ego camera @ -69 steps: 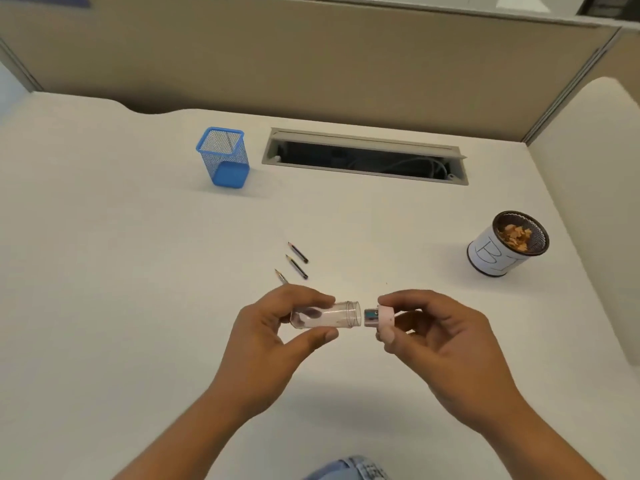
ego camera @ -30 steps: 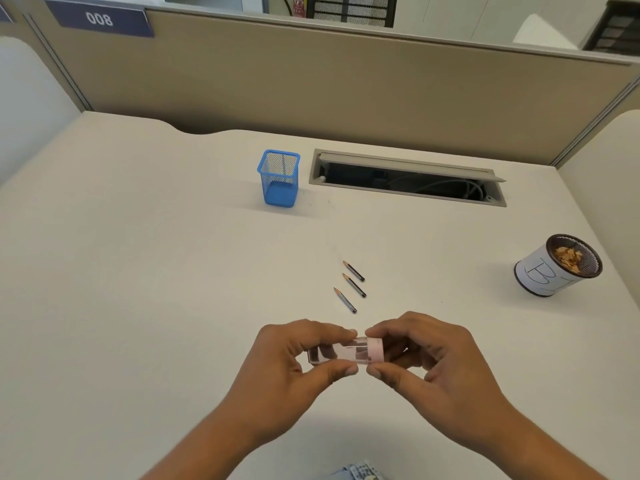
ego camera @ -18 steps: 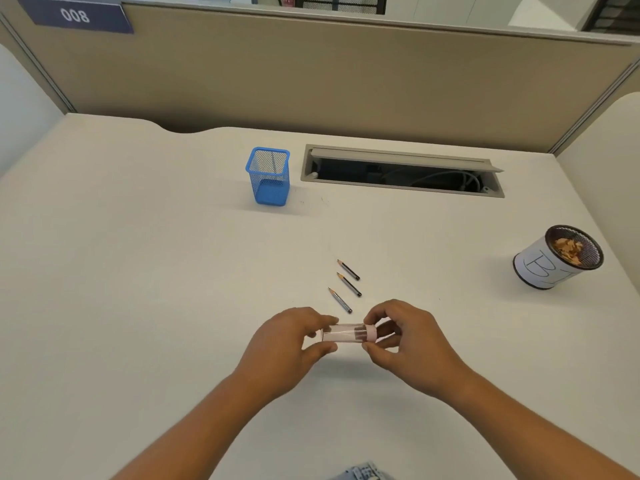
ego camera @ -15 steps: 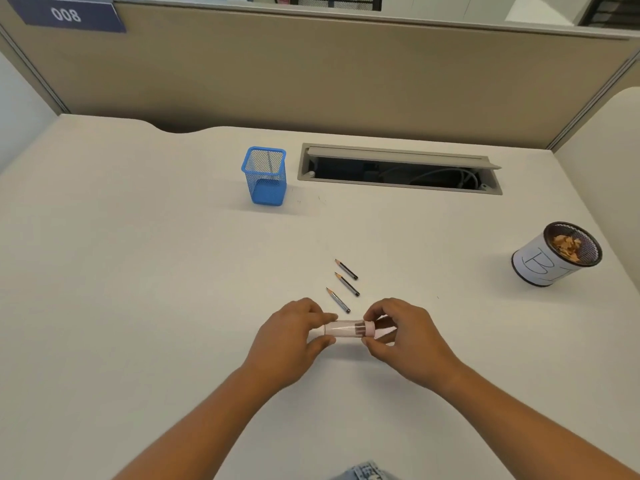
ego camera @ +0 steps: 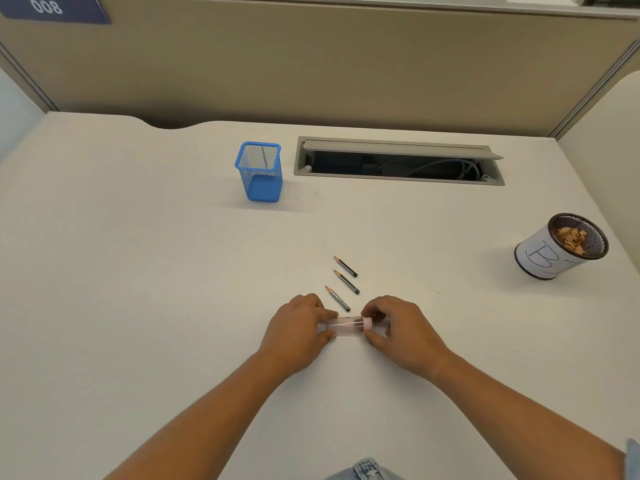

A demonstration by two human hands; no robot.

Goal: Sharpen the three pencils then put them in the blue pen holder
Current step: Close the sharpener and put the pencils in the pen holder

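Note:
Three short dark pencils lie side by side on the white desk, tips pointing up-left: one (ego camera: 345,266), one (ego camera: 346,281), and one (ego camera: 337,298) nearest my hands. A clear tube sharpener with a pink cap (ego camera: 349,326) lies horizontally low over the desk. My left hand (ego camera: 298,332) grips its clear end and my right hand (ego camera: 398,327) grips the pink cap end. The blue mesh pen holder (ego camera: 259,172) stands upright at the back, with nothing visible inside it.
A round mesh cup wrapped in white paper (ego camera: 561,245) holds pencil shavings at the right. A cable slot (ego camera: 398,162) with its lid raised is cut into the desk behind the pencils. A beige partition wall closes the back.
The clear tube and pink cap, apart at first, have been joined. Both hands have moved forward and down with the sharpener toward the desk, just below the pencils.

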